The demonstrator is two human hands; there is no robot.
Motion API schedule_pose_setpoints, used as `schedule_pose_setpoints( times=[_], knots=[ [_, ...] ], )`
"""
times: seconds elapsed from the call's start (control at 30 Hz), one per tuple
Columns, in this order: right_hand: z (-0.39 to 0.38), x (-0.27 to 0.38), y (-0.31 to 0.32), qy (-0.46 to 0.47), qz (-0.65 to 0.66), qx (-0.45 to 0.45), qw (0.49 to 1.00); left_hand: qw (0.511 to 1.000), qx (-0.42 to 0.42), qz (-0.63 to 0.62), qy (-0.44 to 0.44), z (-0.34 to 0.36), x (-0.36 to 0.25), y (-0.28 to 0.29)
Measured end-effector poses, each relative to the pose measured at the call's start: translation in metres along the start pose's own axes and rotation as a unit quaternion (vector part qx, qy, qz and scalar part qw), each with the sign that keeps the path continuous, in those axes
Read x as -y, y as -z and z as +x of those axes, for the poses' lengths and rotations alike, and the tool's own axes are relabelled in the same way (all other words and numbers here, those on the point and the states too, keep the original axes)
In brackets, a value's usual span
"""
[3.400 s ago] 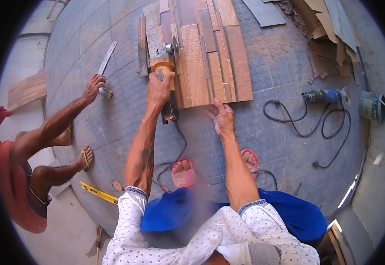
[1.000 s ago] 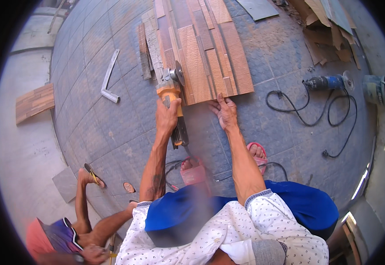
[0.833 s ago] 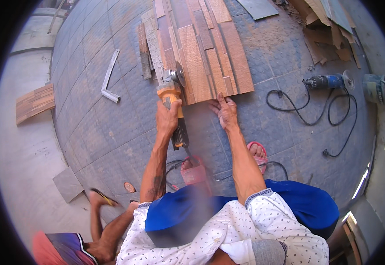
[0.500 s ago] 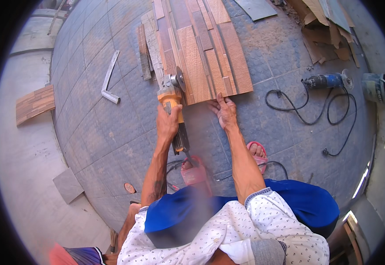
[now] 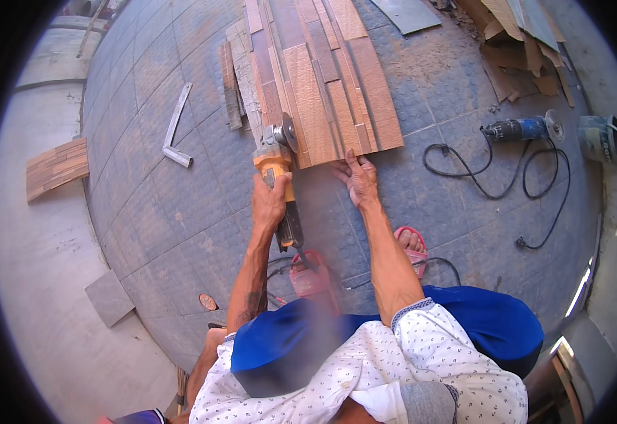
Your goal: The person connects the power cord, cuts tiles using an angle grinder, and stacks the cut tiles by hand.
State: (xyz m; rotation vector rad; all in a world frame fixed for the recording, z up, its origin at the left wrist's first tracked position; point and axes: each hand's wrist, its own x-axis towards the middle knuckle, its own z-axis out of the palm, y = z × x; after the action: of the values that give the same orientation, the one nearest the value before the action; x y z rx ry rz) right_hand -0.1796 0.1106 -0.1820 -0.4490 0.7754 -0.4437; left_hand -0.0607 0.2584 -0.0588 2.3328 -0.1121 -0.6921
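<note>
My left hand (image 5: 269,203) is wrapped round the body of a yellow and black angle grinder (image 5: 274,164). Its disc (image 5: 289,132) stands on edge at the near left side of a wood-look tile (image 5: 336,106) patterned in brown strips. My right hand (image 5: 358,181) grips the tile's near edge, thumb on top and the other fingers partly hidden beneath. Hazy dust hangs between the grinder and my lap. The grinder's cord runs down past my pink sandals (image 5: 312,281).
Narrow offcut strips (image 5: 230,88) lie left of the tile, with a metal square (image 5: 177,127) farther left. To the right are a blue angle grinder (image 5: 524,128) with looped cord, a bucket (image 5: 600,140) and torn cardboard (image 5: 517,60). Another person's limb (image 5: 206,360) shows at lower left.
The grinder's disc has shifted slightly nearer to me along the tile. My right hand keeps its grip on the edge. The other person at lower left has sunk partly out of view.
</note>
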Motion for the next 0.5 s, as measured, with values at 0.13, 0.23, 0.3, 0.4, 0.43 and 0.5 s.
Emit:
schedule_pose_setpoints(
  times=[0.13, 0.23, 0.3, 0.4, 0.43, 0.5],
  knots=[
    [0.000, 0.000, 0.001, -0.023, -0.007, -0.024, 0.999, 1.000, 0.000, 0.011, 0.013, -0.003, 0.003, -0.001],
    [0.000, 0.000, 0.001, -0.021, -0.008, -0.019, 1.000, 1.000, 0.000, 0.004, 0.008, -0.005, 0.005, -0.002],
    [0.000, -0.001, 0.000, 0.007, -0.008, -0.001, 1.000, 1.000, -0.001, 0.002, -0.007, -0.007, 0.008, -0.002],
    [0.001, -0.002, 0.001, 0.019, -0.010, -0.001, 1.000, 1.000, -0.007, 0.009, -0.013, -0.008, 0.013, -0.004],
    [0.001, -0.002, 0.001, -0.004, -0.014, -0.026, 1.000, 1.000, -0.008, 0.019, 0.004, -0.008, 0.015, -0.005],
    [0.002, -0.003, 0.002, 0.021, -0.006, -0.001, 1.000, 0.999, -0.009, -0.005, -0.030, -0.009, 0.020, -0.008]
  ],
)
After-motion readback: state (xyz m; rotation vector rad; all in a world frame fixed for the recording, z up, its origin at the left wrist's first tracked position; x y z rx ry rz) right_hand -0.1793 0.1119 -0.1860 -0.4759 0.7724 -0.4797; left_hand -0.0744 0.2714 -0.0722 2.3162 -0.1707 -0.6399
